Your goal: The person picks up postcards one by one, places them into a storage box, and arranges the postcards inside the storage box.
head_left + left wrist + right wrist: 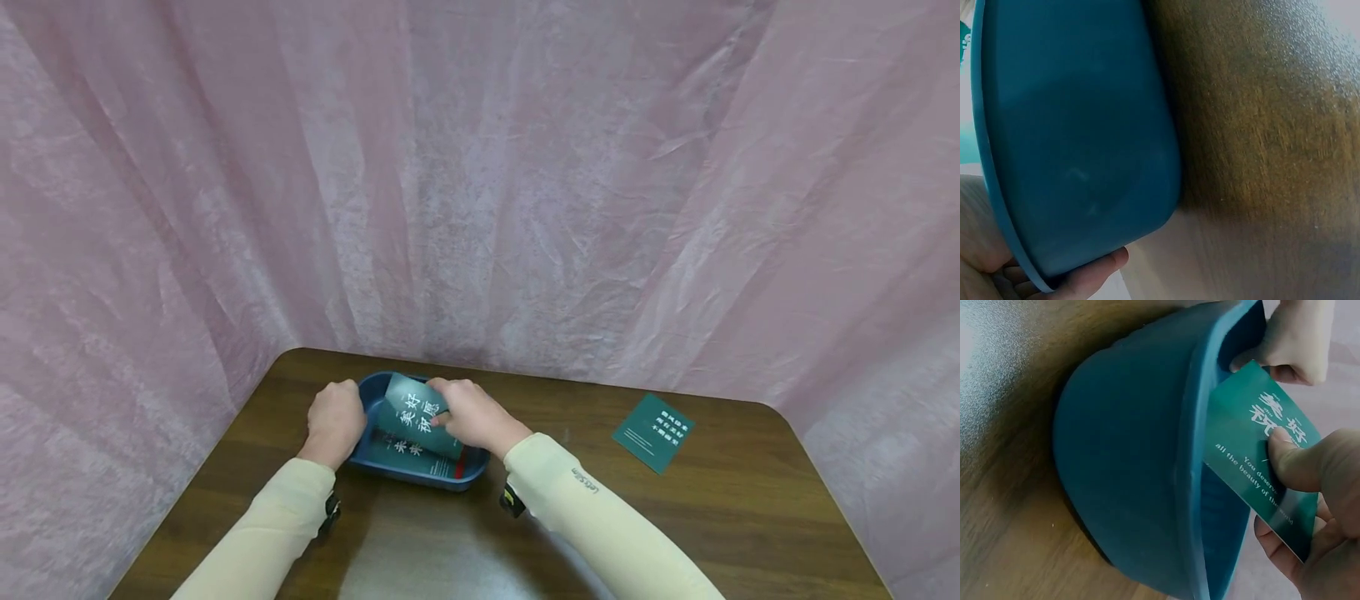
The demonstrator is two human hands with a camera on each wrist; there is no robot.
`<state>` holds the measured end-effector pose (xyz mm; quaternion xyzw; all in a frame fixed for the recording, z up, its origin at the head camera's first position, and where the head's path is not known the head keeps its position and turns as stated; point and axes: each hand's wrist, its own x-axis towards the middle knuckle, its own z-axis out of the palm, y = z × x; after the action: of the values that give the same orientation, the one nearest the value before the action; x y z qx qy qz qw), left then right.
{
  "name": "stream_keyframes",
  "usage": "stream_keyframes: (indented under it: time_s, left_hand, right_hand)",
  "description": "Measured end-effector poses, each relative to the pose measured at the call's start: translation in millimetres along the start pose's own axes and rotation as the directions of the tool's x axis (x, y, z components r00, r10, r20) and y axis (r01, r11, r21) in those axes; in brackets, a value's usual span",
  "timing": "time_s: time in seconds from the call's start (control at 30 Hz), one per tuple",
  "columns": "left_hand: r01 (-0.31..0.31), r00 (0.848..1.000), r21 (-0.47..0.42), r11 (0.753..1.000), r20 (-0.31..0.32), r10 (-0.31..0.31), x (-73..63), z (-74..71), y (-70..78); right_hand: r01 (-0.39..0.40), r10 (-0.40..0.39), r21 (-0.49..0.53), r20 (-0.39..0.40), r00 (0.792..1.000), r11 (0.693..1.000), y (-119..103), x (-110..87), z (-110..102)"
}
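A blue plastic basin stands on the table, left of its middle. My left hand grips the basin's left rim, with a finger curled under the edge in the left wrist view. Between thumb and fingers, my right hand pinches a green card with white Chinese characters and a line of English. That card is tilted over the basin, partly within its rim. Below it, another green card with white characters and a red patch lies in the basin, partly hidden by the held one.
Farther right on the brown wooden table lies another green card with white print. A pink curtain hangs behind the table and along its sides.
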<state>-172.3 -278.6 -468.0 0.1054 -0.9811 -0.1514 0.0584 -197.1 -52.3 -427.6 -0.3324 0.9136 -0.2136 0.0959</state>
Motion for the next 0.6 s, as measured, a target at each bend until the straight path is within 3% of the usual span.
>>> stream_keyframes:
  time_s: [0.17,0.6]
  left_hand:
    - [0.002,1.0,-0.003,1.0,0.014,-0.002,-0.2,0.9,2.7]
    - [0.011,1.0,0.006,1.0,0.017,-0.011,-2.2,2.1,2.8]
  right_hand:
    - [0.008,-0.006,-0.078,0.033,0.999,0.997,-2,1.9,5]
    - [0.018,-0.008,-0.148,0.066,0.998,0.989,-12,2.0,24]
